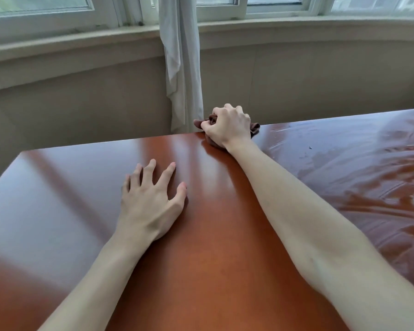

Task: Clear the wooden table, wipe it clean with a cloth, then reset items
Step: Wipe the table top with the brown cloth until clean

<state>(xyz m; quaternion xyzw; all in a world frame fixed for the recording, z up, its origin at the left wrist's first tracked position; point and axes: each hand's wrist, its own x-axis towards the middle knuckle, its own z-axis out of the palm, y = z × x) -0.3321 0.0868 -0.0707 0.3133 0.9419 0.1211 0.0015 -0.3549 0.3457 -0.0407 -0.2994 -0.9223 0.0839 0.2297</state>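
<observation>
Soft daylight pours in from the windows, leaving pale glare streaks on the glossy table below them. Wide-angle bends the windowsill; slightly soft overall.

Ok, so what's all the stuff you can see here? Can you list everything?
wooden table: one, glossy reddish brown, fills the lower view; its right part looks wet and streaky.
cloth: one, dark brown, bunched at the table's far edge, gripped by the right hand.
curtain: one, white, hanging between the windows behind the table.
windows: several panes, white frames, along the top.
window sill: one, beige, under the windows.
wall: one, beige, below the sill.
left hand: one, fingers spread, resting on the table.
right hand: one, curled round the cloth at the far edge.
</observation>
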